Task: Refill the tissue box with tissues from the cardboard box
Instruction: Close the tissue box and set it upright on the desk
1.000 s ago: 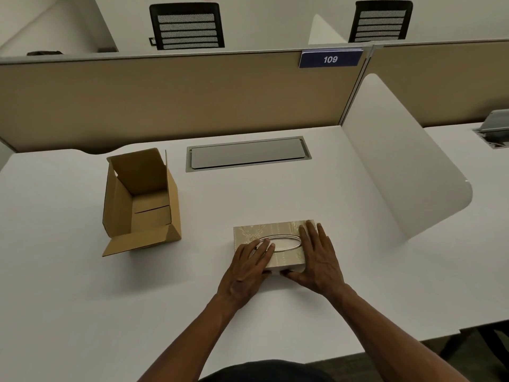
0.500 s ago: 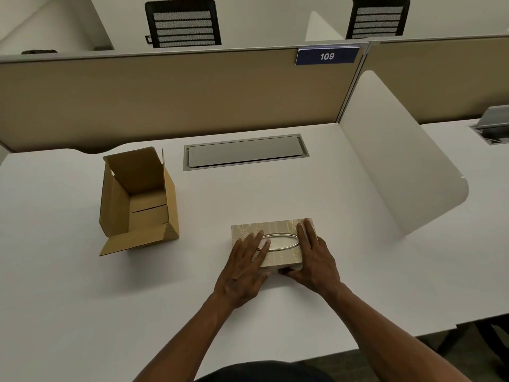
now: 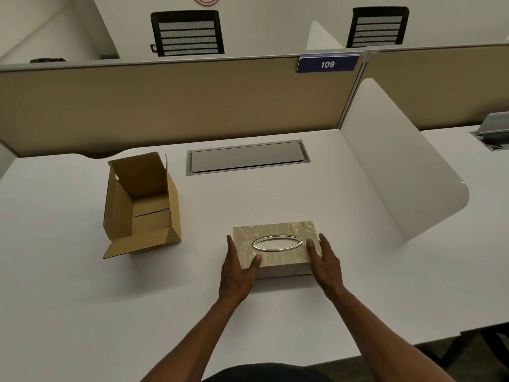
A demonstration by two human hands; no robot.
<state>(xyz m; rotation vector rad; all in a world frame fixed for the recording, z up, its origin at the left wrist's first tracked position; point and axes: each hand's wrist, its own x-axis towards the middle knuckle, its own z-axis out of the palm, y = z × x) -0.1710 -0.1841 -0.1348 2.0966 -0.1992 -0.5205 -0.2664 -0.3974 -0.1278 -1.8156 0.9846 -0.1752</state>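
Flat, open hands: left [image 3: 237, 268] and right [image 3: 325, 261] flanking tissue box [image 3: 275, 245], gripping nothing. Risk: box sliding on table [image 3: 275, 197] under uneven squeeze.

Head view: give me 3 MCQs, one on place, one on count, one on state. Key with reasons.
1. The cardboard box lies where, relative to the tissue box?
A. person's left
B. person's right
C. on top of it

2. How many office chairs stand behind the partition?
A. one
B. two
C. four

3. The cardboard box is:
A. taped shut
B. crushed flat
C. open, no tissues visible inside

Key: A, it sits on the left hand side; B, two black mesh backs show; C, flaps are open and only bare cardboard shows.
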